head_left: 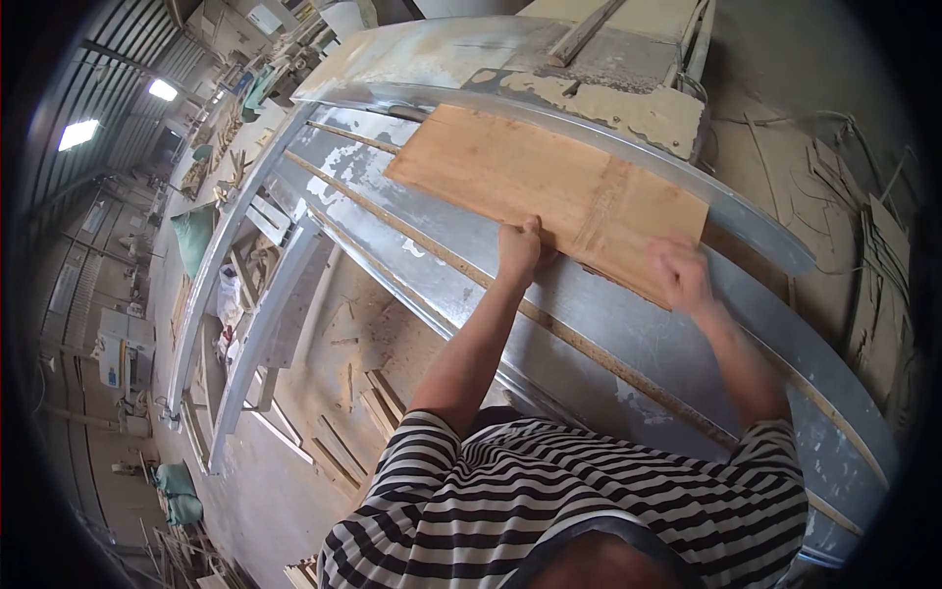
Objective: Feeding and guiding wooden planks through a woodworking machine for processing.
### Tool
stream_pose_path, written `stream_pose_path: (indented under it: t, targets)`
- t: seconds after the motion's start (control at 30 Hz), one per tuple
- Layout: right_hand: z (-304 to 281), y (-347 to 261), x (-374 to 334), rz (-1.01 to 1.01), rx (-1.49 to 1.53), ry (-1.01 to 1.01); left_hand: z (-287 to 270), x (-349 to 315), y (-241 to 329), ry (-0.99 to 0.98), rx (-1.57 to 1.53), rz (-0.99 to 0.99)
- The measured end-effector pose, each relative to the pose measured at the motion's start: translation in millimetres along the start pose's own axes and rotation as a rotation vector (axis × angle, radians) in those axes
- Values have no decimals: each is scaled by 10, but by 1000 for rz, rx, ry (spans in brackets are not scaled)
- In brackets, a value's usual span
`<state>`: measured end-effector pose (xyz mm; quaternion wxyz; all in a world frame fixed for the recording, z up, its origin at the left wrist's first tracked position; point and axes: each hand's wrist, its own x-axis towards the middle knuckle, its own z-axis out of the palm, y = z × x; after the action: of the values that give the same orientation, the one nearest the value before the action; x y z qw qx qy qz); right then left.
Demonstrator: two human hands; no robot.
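A wide, flat wooden board (510, 177) lies at a slant across a grey metal-topped workbench (432, 231). A darker band crosses the board toward its right end. My left hand (520, 250) grips the board's near edge, thumb on top and the other fingers tucked beneath, partly hidden. Over the near right corner of the board is my right hand (679, 275), its fingers curled closed and a little blurred. Whether something small sits in those fingers cannot be made out.
Narrow wooden strips (608, 355) run lengthwise between the bench's metal panels. A raised metal rail (746, 221) curves behind the board. Beyond it is a worn, peeling surface (618, 103) with a stick on it. Wood offcuts (383, 402) and sawdust lie on the floor at left.
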<state>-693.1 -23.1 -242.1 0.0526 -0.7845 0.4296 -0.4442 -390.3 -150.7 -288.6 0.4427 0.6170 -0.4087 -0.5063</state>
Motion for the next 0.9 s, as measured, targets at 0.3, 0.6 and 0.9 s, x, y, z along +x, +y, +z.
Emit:
stream_pose_path:
  t: [0.3,0.6,0.9]
  targets:
    - [-82,-466,65,-56,-141,-247,-96,182,-51,83,42,126]
    - [221,-365,289,-144,-160,-180,-213,292,134,168,-23,122]
    - [637,-299,525,-139,-171,-160,-427,470,569,172,-29,-9]
